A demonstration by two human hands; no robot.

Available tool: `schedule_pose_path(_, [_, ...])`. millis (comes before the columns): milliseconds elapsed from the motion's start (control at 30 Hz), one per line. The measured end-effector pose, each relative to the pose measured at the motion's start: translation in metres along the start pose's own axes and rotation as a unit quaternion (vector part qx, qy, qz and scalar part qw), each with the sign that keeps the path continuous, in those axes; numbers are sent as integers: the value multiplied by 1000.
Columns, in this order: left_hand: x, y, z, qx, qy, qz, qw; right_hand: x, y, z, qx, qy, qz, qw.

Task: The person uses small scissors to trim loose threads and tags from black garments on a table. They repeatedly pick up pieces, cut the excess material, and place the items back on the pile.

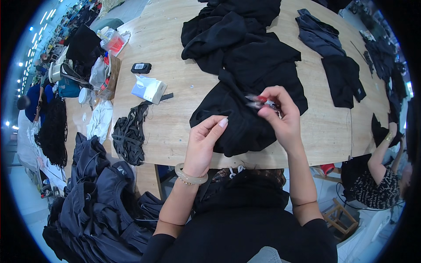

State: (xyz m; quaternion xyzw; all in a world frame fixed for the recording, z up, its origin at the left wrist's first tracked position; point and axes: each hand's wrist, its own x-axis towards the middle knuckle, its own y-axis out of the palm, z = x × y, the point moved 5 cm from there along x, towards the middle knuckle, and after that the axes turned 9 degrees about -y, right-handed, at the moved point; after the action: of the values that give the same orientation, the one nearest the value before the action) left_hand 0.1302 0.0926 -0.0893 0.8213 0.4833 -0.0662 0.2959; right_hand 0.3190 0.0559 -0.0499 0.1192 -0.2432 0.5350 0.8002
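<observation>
Black cloth, apparently a garment point(237, 131), lies bunched on the wooden table in front of me. At its left near edge my left hand point(202, 142) is closed, thumb pressed to the fingers, pinching the cloth. My right hand point(283, 117) is held above the garment, fingers wrapped round a small pair of thread snips point(262, 101) with some red on them. Their blades point left and are smeared by motion. Whether a thread lies between them I cannot tell.
More black garments point(245, 39) stretch toward the far side. Left on the table point(171, 140) are a tissue pack point(150, 89), a small black device point(141, 68) and dark straps point(129, 136). Dark clothes point(96, 201) are heaped at lower left. Another person point(377, 184) works at right.
</observation>
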Motion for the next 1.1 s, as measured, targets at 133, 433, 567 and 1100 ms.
schedule_pose_path(133, [4, -2, 0, 52, -11, 72, 996, -2, -2, -29, 228, 211, 79, 947])
schedule_pose_path(433, [-7, 29, -68, 247, 8, 214, 945, 37, 11, -21, 223, 268, 400, 847])
schedule_pose_path(567, [1, 24, -86, 474, 47, 151, 866, 53, 3, -4, 142, 240, 452, 848])
schedule_pose_path(1100, [-6, -1, -122, 548, 264, 120, 785, 61, -82, 42, -81, 199, 389, 896])
